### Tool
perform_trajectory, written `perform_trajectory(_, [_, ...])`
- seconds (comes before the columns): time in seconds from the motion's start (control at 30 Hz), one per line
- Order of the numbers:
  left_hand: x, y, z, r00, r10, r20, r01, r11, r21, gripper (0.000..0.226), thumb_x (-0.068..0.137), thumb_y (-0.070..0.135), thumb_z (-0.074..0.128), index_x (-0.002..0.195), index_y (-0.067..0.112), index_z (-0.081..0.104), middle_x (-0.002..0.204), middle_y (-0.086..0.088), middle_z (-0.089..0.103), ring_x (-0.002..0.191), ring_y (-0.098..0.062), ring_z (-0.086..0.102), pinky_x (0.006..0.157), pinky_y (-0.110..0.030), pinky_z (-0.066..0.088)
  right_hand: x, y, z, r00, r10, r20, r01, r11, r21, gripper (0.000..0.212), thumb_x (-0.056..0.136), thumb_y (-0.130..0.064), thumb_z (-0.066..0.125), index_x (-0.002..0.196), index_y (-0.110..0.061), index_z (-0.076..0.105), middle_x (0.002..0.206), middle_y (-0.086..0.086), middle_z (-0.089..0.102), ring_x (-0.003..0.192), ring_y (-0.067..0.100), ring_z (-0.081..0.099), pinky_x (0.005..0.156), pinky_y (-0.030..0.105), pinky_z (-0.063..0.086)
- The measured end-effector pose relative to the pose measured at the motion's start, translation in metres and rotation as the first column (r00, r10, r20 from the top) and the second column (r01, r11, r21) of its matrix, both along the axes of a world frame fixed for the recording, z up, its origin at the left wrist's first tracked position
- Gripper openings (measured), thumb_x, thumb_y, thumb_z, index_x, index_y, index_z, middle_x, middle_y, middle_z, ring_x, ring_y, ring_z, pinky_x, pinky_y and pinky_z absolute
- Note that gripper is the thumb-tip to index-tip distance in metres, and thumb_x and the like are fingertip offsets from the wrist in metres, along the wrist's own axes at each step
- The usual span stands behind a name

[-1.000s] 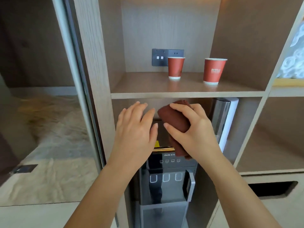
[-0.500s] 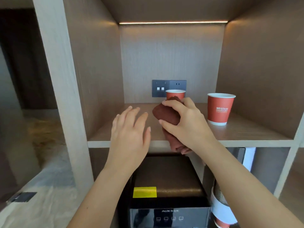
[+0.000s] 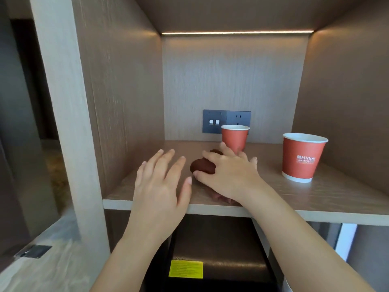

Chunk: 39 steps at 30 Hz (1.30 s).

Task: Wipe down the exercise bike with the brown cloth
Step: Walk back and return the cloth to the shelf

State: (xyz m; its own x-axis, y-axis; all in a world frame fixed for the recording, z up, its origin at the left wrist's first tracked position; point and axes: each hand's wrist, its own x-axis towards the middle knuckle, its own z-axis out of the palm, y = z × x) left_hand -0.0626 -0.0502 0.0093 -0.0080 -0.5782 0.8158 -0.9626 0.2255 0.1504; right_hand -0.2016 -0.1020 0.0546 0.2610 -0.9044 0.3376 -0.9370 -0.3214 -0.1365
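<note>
The brown cloth [image 3: 203, 166] lies bunched on the wooden shelf [image 3: 336, 192], mostly covered by my right hand [image 3: 229, 175], whose fingers curve over it and press it down. A bit of the cloth shows under my wrist near the shelf's front edge. My left hand [image 3: 162, 186] hovers just left of the cloth, over the shelf's front edge, with fingers spread and nothing in it. No exercise bike is in view.
Two red paper cups stand on the shelf: one [image 3: 234, 138] right behind my right hand, one [image 3: 302, 158] further right. A grey switch and socket plate [image 3: 226, 121] sits on the back wall. A dark appliance [image 3: 210, 260] with a yellow label sits below the shelf.
My right hand has carried the cloth up from in front of the appliance and set it down on the shelf. My left hand rose alongside. The view has tilted upward.
</note>
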Motion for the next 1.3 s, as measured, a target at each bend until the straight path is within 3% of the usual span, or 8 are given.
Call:
perform_trajectory(0.1, [0.003,0.001,-0.002,1.0,-0.008,0.022,0.007,0.999,0.033,0.048,0.087,0.037,0.035,0.116,0.01,0.062,0.124,-0.015,0.059,0.119,-0.034,0.05,0.099,-0.053,0.026,-0.002,-0.002,0.001,0.996,0.017,-0.088,-0.011,0.998,0.064,0.069,0.084,-0.069,0.033,0.143,-0.039,0.014,0.157,0.0,-0.008,0.141,0.041,0.002,0.108,0.064,0.003])
perform_trajectory(0.27, [0.005,0.001,-0.003,0.998,-0.01,0.061,0.008,0.999,0.034,0.051,0.087,0.037,0.031,0.115,0.011,0.063,0.124,-0.014,0.06,0.119,-0.033,0.051,0.099,-0.052,0.022,-0.001,0.0,0.0,0.995,-0.02,-0.099,0.031,0.992,0.12,0.077,0.082,-0.071,0.033,0.145,-0.036,0.006,0.156,0.004,-0.014,0.141,0.041,-0.001,0.108,0.063,0.002])
perform_trajectory(0.47, [0.012,0.002,-0.007,0.994,-0.032,0.104,0.028,0.999,0.031,0.05,0.087,0.036,0.03,0.115,0.011,0.063,0.125,-0.014,0.059,0.119,-0.033,0.051,0.1,-0.05,0.022,-0.031,0.021,-0.002,0.934,0.147,0.327,-0.188,0.977,0.099,0.075,0.072,-0.071,0.045,0.139,-0.044,0.024,0.155,-0.004,0.017,0.14,0.017,0.02,0.114,0.048,0.019])
perform_trajectory(0.6, [0.018,0.005,-0.008,0.993,-0.047,0.111,0.045,0.999,0.023,0.05,0.088,0.035,0.03,0.116,0.009,0.062,0.127,-0.014,0.057,0.122,-0.033,0.049,0.101,-0.049,0.019,-0.053,0.037,-0.005,0.901,0.214,0.378,-0.301,0.935,0.188,0.079,0.054,-0.077,0.042,0.128,-0.062,0.019,0.151,-0.02,0.019,0.135,0.003,0.025,0.11,0.026,0.023])
perform_trajectory(0.73, [0.026,0.011,-0.008,0.993,-0.038,0.109,0.042,0.999,-0.034,0.048,0.088,0.033,0.033,0.118,0.008,0.061,0.133,-0.016,0.051,0.131,-0.032,0.035,0.104,-0.052,0.012,-0.043,0.038,-0.005,0.929,0.206,0.307,-0.286,0.926,0.245,0.087,0.057,-0.078,0.04,0.135,-0.058,0.006,0.153,-0.023,0.003,0.139,0.007,0.015,0.11,0.025,0.017])
perform_trajectory(0.93, [0.053,0.027,-0.006,0.995,0.022,0.092,-0.005,0.984,-0.18,0.043,0.087,0.029,0.04,0.122,0.01,0.057,0.145,-0.015,0.036,0.14,-0.027,0.014,0.107,-0.051,0.007,0.02,0.024,-0.009,0.961,0.201,0.193,-0.248,0.93,0.271,0.085,0.083,-0.063,0.043,0.142,-0.039,-0.013,0.155,0.002,-0.018,0.143,0.025,-0.005,0.116,0.043,0.01])
perform_trajectory(1.2, [0.085,0.036,-0.008,0.985,0.156,0.074,-0.138,0.969,-0.206,0.051,0.084,0.028,0.042,0.132,0.011,0.046,0.15,-0.019,0.019,0.14,-0.031,0.009,0.104,-0.055,0.009,0.033,0.021,-0.001,0.934,0.298,0.197,-0.343,0.902,0.264,0.075,0.087,-0.05,0.049,0.143,-0.042,-0.001,0.153,-0.008,-0.007,0.123,0.011,0.049,0.091,0.015,0.032])
perform_trajectory(1.3, [0.09,0.037,-0.008,0.983,0.168,0.077,-0.154,0.975,-0.161,0.054,0.084,0.03,0.04,0.134,0.01,0.044,0.15,-0.019,0.019,0.14,-0.03,0.009,0.102,-0.055,0.009,0.049,0.016,-0.009,0.941,0.303,0.151,-0.332,0.914,0.235,0.071,0.092,-0.047,0.042,0.144,-0.037,-0.005,0.155,0.001,-0.011,0.14,0.021,0.022,0.114,0.035,0.018])
